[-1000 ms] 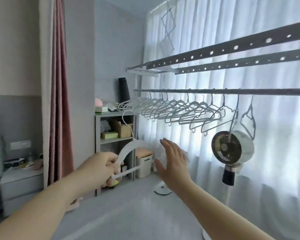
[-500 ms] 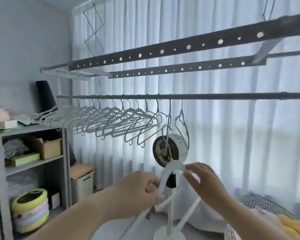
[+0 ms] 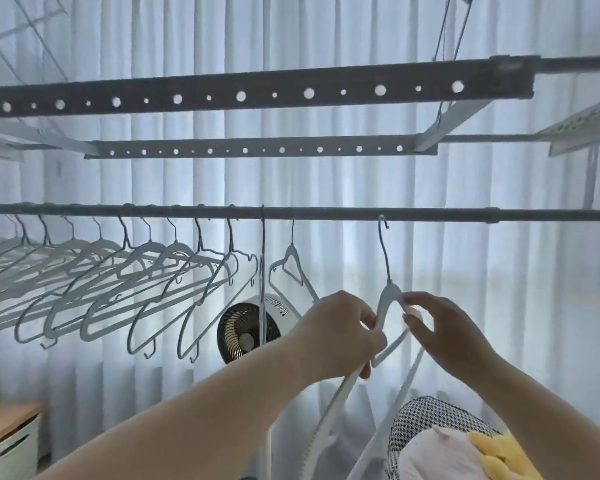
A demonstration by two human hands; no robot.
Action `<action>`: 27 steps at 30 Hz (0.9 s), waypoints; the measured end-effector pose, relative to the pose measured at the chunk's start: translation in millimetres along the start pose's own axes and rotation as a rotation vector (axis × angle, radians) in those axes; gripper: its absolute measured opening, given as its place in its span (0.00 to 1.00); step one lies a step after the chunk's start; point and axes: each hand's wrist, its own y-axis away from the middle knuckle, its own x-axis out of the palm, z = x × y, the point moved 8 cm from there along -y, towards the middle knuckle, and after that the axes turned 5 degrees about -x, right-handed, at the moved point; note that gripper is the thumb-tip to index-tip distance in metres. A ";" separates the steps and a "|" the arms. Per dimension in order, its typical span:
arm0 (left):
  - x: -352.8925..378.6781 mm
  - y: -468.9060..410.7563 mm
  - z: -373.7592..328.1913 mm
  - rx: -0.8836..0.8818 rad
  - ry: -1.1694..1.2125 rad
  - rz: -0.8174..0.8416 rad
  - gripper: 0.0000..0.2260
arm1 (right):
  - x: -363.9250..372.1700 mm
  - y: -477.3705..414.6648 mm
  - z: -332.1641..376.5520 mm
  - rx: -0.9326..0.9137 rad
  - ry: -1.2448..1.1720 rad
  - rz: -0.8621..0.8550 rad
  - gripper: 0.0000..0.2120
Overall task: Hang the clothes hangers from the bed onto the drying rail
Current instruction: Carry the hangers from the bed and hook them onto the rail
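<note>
I hold a white clothes hanger (image 3: pixel 389 299) up in front of me. My left hand (image 3: pixel 340 336) grips its left shoulder and my right hand (image 3: pixel 444 332) pinches its right shoulder. Its metal hook reaches up to just below the grey drying rail (image 3: pixel 361 213), a little apart from it. Several white hangers (image 3: pixel 118 282) hang in a tilted row on the rail's left half, and one more hanger (image 3: pixel 291 268) hangs just left of my hands.
Two perforated bars (image 3: pixel 257 93) run above the rail. A round fan (image 3: pixel 253 329) on a stand sits behind my left hand. White curtains fill the background. A white bin with a wooden lid (image 3: pixel 4 441) is low left, and a checked cloth with pink and yellow items (image 3: pixel 440 441) is low right.
I turned right toward the rail. My right hand took hold of the hanger, and both hands raised it until the hook came up just under the rail.
</note>
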 end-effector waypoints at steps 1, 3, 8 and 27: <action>0.9 -10.8 1.4 0.006 -0.006 -0.004 0.06 | 0.0 -7.9 -3.4 -0.011 0.033 0.011 0.16; -0.7 -29.8 5.9 0.003 -0.017 -0.025 0.08 | -1.2 -25.9 -7.1 -0.043 0.071 0.015 0.18; -22.2 -69.1 18.6 -0.061 -0.045 -0.128 0.06 | -11.5 -83.2 -2.9 -0.142 0.071 -0.048 0.17; -49.0 -167.9 62.7 -0.366 -0.336 -0.381 0.08 | 52.6 -233.4 32.6 -0.475 0.063 0.165 0.25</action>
